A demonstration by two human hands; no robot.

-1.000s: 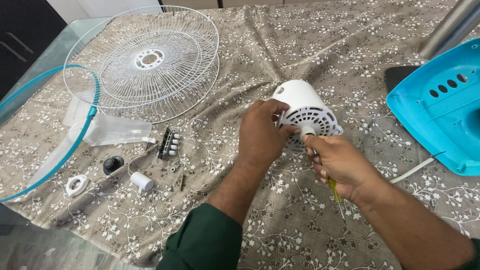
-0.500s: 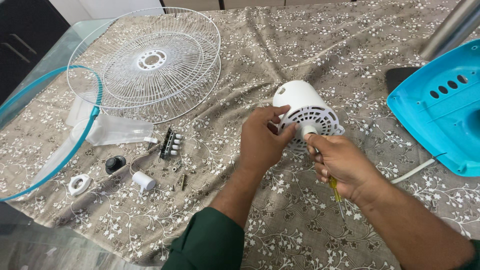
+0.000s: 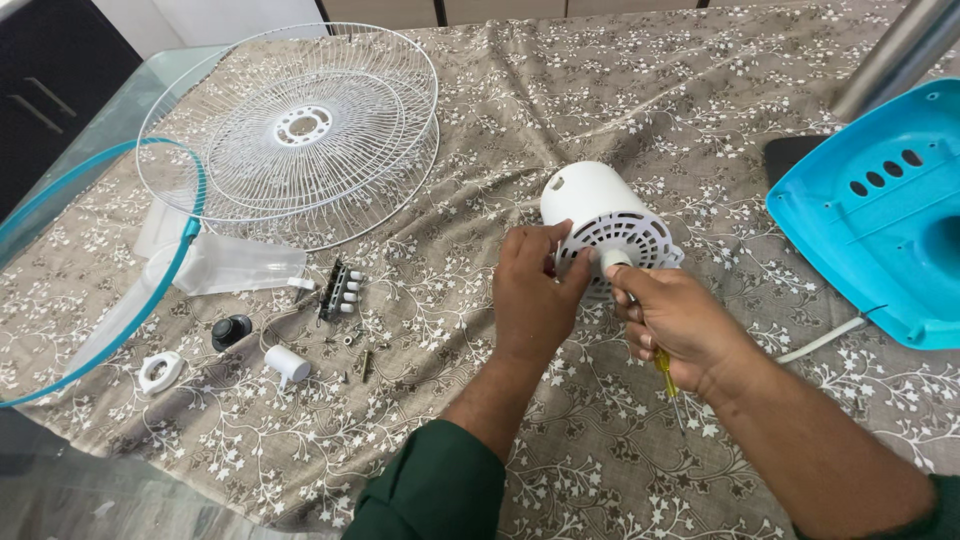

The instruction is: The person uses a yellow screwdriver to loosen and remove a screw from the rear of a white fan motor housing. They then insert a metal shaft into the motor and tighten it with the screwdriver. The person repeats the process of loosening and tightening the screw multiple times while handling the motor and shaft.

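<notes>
A white fan motor housing (image 3: 598,208) with a vented back lies on its side on the flowered tablecloth (image 3: 480,400). My left hand (image 3: 535,295) grips the edge of its vented face with the fingertips. My right hand (image 3: 680,325) touches the housing's middle knob with its fingers and holds a yellow-handled screwdriver (image 3: 668,385) tucked in the palm, tip pointing down toward me.
A white wire fan grille (image 3: 290,130) lies at the back left beside a teal-rimmed clear blade guard (image 3: 110,260). Small parts lie at the left: a black switch block (image 3: 338,290), black knob (image 3: 231,331), white cap (image 3: 287,362), white ring (image 3: 160,372), screws. A teal fan base (image 3: 880,210) sits at the right.
My hands and the motor housing have stayed almost in place; the left fingers shifted slightly on the vented face. The view has drifted a little.
</notes>
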